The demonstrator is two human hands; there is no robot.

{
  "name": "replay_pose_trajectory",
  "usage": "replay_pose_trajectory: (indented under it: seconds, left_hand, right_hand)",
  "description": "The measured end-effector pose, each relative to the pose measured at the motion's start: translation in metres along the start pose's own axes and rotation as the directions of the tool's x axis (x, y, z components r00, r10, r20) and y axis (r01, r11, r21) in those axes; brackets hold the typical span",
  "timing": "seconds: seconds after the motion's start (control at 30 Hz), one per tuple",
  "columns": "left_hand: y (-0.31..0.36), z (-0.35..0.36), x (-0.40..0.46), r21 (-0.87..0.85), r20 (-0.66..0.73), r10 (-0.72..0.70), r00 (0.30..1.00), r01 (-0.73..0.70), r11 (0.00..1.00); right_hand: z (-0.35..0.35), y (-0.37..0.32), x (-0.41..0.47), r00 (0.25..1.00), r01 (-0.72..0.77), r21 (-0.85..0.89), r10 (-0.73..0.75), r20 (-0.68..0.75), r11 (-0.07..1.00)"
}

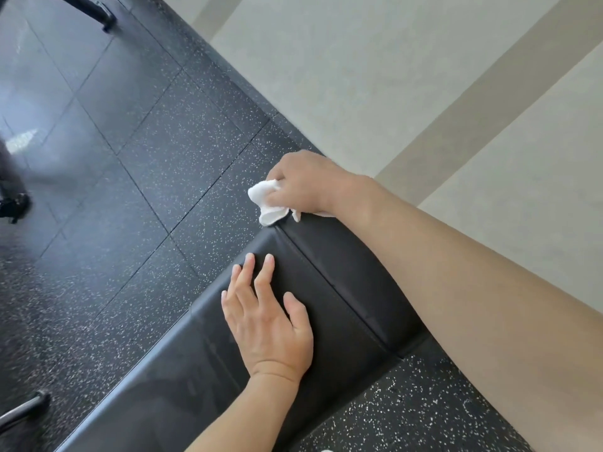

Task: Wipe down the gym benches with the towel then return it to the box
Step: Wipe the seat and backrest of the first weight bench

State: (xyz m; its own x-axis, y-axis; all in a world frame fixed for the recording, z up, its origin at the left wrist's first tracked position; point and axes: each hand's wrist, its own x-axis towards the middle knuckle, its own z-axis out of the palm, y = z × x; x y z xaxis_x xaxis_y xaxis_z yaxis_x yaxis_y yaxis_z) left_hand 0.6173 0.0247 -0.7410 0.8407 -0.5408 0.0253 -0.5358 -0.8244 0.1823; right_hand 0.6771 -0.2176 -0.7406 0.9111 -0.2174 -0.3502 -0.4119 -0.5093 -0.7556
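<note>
Soft, light towel (pixel 269 203) bunched in right hand (pixel 306 184), fingers curled round it at surface (pixel 342 288) end; left hand (pixel 266 318) flat, fingers spread.

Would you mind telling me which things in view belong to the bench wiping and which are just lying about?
Part of the job:
white towel, gripped by right hand
black bench pad, left hand resting flat on it

Just lying about:
black equipment legs
metal foot
</note>
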Motion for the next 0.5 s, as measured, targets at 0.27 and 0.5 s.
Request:
replay_pose_trajectory:
  seconds: [0.27, 0.5]
  left_hand:
    - [0.001, -0.001, 0.000, -0.027, -0.005, 0.012, 1.000, -0.013, 1.000]
    - [0.000, -0.005, -0.004, -0.073, 0.013, 0.017, 1.000, -0.016, 0.997]
  right_hand:
    - [0.020, 0.041, -0.118, 0.869, 0.206, 0.139, -0.116, -0.481, 0.969]
    - [0.079, 0.038, -0.204, 0.714, -0.047, 0.078, 0.088, -0.694, 0.996]
